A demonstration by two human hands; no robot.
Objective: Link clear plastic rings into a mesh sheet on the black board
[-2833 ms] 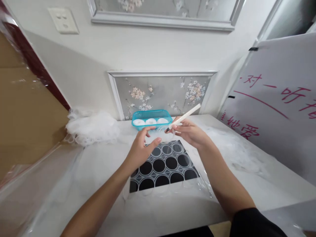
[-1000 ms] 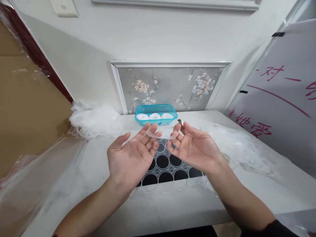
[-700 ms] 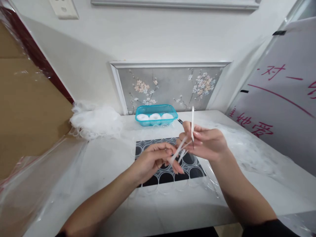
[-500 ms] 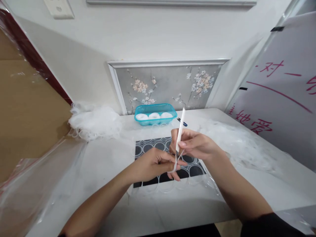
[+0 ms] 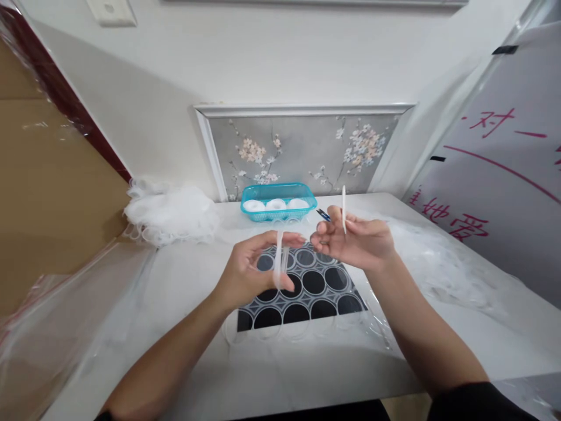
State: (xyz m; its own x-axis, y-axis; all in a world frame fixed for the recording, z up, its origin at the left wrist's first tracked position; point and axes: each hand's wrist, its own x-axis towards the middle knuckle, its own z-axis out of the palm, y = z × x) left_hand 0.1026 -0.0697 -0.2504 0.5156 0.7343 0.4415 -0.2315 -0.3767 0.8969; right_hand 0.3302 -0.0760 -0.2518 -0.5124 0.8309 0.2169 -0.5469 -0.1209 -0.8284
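Over the spread thumb and fingers of my left hand (image 5: pixel 256 263) hangs a translucent white ring (image 5: pixel 279 260), seen nearly edge-on. My right hand (image 5: pixel 355 237), palm turned partly up, grips a slim white stick-shaped tool (image 5: pixel 344 207) between thumb and fingers; it stands almost upright. The fingertips of both hands come close together above a black sheet (image 5: pixel 313 282). Clear sheet material with rows of round outlines lies over that black sheet. Whether the right fingertips hold anything besides the tool, I cannot tell.
A teal basket (image 5: pixel 279 190) with several white rings stands by the wall, small blue-handled snips (image 5: pixel 323 214) beside it. Fluffy translucent rings (image 5: pixel 169 213) are heaped on the left of the white table (image 5: pixel 205 362). Clear plastic scraps (image 5: pixel 442 275) lie at the right.
My hands have moved apart from their contact at the ring. The left has risen and shifted left, its fingers opening wider inside the ring; the right has turned palm-up and moved right with the tool.
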